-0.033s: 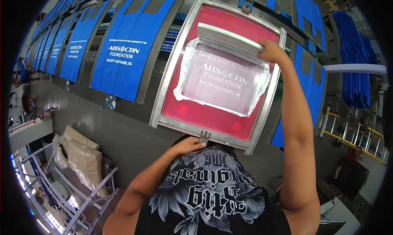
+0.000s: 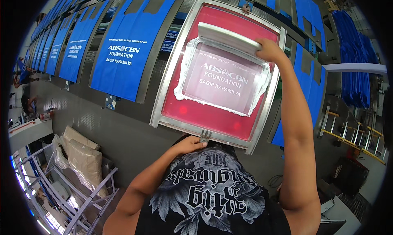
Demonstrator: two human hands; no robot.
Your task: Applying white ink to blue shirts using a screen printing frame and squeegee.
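Note:
In front of me lies a silk-screen frame [image 2: 166, 83] of pale metal, with red mesh [image 2: 208, 18] around a paler window of lettering. White ink [image 2: 179, 96] borders that window in thick, uneven ridges. My right hand [image 2: 272, 51] is closed around the right end of a long white squeegee [image 2: 229, 37], which spans the upper part of the window and leans over the mesh. At the frame's near edge, my left hand [image 2: 189, 145] has its fingers curled, with the thumb at a small metal bracket [image 2: 205, 136]. Its fingertips are partly hidden.
Blue bags [image 2: 120, 57] with white print lie on flat boards at the left, others at the right. A stack of blue bags [image 2: 354, 59] hangs at the far right beside a yellow-railed ladder [image 2: 352, 134]. Wrapped packages [image 2: 84, 163] rest by a metal rack [image 2: 73, 210] at lower left.

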